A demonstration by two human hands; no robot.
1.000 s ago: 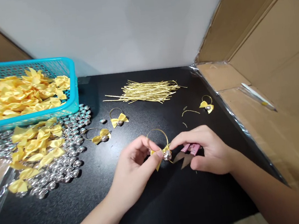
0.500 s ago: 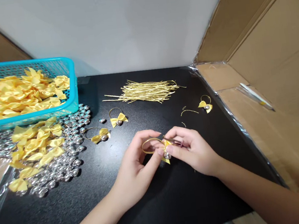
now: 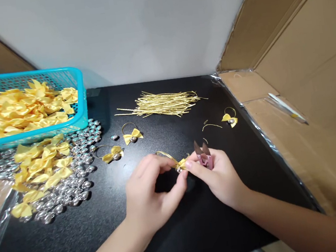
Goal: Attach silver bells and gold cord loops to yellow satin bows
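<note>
Between both hands is a yellow ribbon bow (image 3: 182,164) with a gold cord loop (image 3: 164,154) and a silver bead. My left hand (image 3: 150,191) is closed around its left side, with thumb and index finger at the bead. The thumb of my right hand (image 3: 222,178) presses the bow's right end. Pink thread snips (image 3: 204,159) lie in that same hand, blades apart and pointing up, away from the bow. Fingers hide part of the bow and bead. Finished-looking bow loops lie behind my hands: one (image 3: 133,136), another (image 3: 114,154) and a third (image 3: 230,120) at right.
A blue basket (image 3: 81,95) of yellow bows stands at back left. In front of it, loose bows (image 3: 42,164) lie among silver beads (image 3: 72,191). A bundle of gold cords (image 3: 165,103) rests at the back, cord scraps (image 3: 212,125) at right. A white-handled tool (image 3: 286,107) lies on cardboard.
The snips have turned in my right hand from lying across the bow to pointing upward away from it. My left fingers have shifted on the bow, which has tilted.
</note>
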